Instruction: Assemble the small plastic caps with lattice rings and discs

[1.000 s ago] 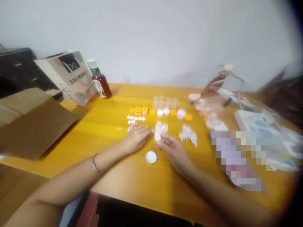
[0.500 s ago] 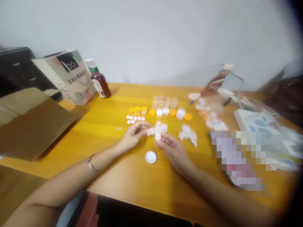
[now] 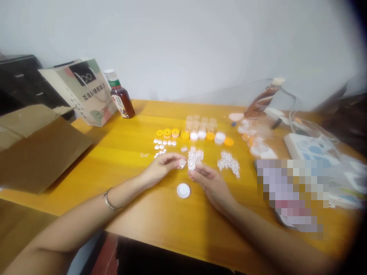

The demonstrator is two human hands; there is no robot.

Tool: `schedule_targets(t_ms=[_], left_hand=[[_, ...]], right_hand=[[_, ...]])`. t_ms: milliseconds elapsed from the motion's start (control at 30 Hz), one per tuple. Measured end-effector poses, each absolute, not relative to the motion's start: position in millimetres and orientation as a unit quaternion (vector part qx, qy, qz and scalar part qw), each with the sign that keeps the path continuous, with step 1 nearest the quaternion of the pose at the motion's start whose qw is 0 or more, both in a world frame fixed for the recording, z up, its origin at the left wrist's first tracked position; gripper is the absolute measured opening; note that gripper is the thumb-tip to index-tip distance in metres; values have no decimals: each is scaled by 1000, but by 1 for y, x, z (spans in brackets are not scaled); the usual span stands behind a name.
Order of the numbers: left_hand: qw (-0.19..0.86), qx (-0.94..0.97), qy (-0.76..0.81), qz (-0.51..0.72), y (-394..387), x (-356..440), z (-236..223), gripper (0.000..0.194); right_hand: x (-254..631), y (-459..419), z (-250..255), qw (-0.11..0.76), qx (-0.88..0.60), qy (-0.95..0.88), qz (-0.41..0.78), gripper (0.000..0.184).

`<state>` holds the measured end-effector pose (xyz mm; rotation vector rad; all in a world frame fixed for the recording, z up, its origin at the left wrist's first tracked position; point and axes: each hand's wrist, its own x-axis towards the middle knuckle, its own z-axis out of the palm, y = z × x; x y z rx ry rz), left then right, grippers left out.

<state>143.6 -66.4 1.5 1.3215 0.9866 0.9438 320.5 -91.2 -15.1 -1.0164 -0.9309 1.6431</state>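
Observation:
My left hand (image 3: 164, 167) pinches a small white perforated disc (image 3: 182, 164) between thumb and fingertips. Just to its right, my right hand (image 3: 208, 178) has its fingers closed on a white perforated plastic piece (image 3: 191, 165). Behind that piece lies a blurred cluster of similar white pieces (image 3: 197, 154), partly overlapping it in view. A round white lid (image 3: 183, 190) rests on the table in front of both hands. Small white knobbed parts (image 3: 165, 143) stand in rows beyond my left hand, and a few more are partly hidden by it.
Yellow rings (image 3: 167, 133), white and orange caps (image 3: 202, 135) and clear cups (image 3: 204, 124) line up farther back. Another white perforated pile (image 3: 228, 163) lies to the right, near a pixelated item (image 3: 289, 191). A cardboard box (image 3: 43, 149), paper bag (image 3: 91, 91) and bottle (image 3: 123, 101) stand left.
The left hand has shifted slightly right and down, and a round disc now shows at its fingertips, apart from the cluster. The right hand has hardly moved.

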Motion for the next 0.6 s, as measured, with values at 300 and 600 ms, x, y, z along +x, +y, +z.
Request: schedule_targets(t_ms=[300,600], left_hand=[[673,490,361,421,-73,145,5,17],[630,547,360,418,-73,144,0,20]], right_hand=[[321,-92,-10,458,-431,-390,672,17],[321,-94,-8,441,-449,-438,642,15]])
